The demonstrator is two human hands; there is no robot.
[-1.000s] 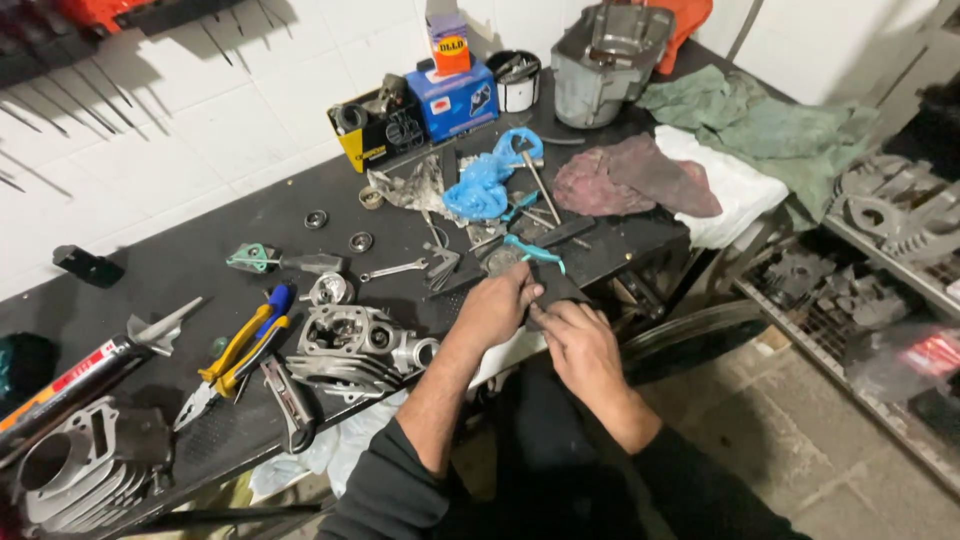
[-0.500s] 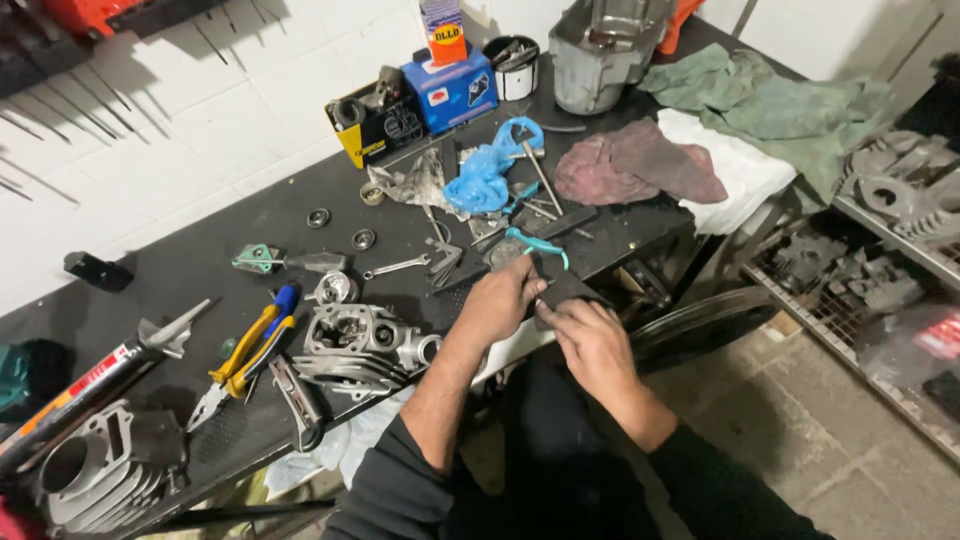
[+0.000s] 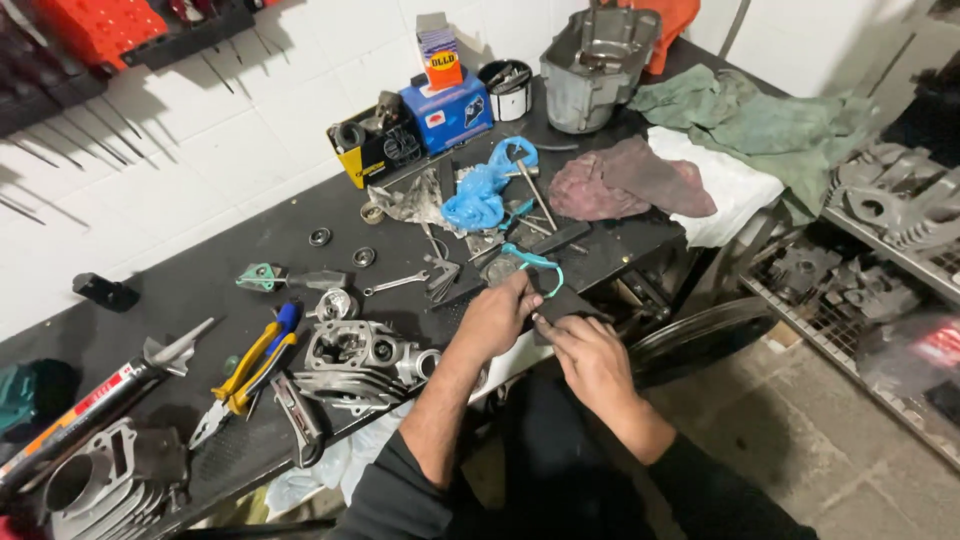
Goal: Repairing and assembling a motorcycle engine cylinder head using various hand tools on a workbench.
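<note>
Far left on the black workbench [image 3: 200, 290]: a finned engine cylinder [image 3: 95, 485] at the front corner, w/ a tube of sealant [image 3: 75, 425] lying diagonally just behind it. Next along, yellow-and-blue pliers [image 3: 250, 365] beside a grey cylinder head [image 3: 360, 360]; small teal part [image 3: 262, 276] and a couple of loose washers sit behind them. A small spanner [image 3: 395, 285] lies between the head and the mid-bench clutter.

Centre: left hand [image 3: 497, 318] is curled over the bench's front edge, fingertips pinching the near-left edge of a dark flat sheet [image 3: 570, 303], prob. gasket or abrasive material, can't tell which. Right hand [image 3: 590, 355] is just beside it, thumb and fingers closed on the same sheet from the right, so both hands grip it, sheet half hanging off the bench edge. A teal cord [image 3: 535, 262] loops just behind the left hand.

Further back: crumpled blue plastic bag [image 3: 480, 195], blue box [image 3: 447, 112] and yellow-black box [image 3: 375, 148] against the white tiled wall. Right of centre: grey metal engine casing [image 3: 595, 65], maroon rag [image 3: 625, 182] on a white cloth [image 3: 730, 190], green cloth [image 3: 770, 115] behind. Far right: shelf of grey engine parts [image 3: 880, 210]
</note>
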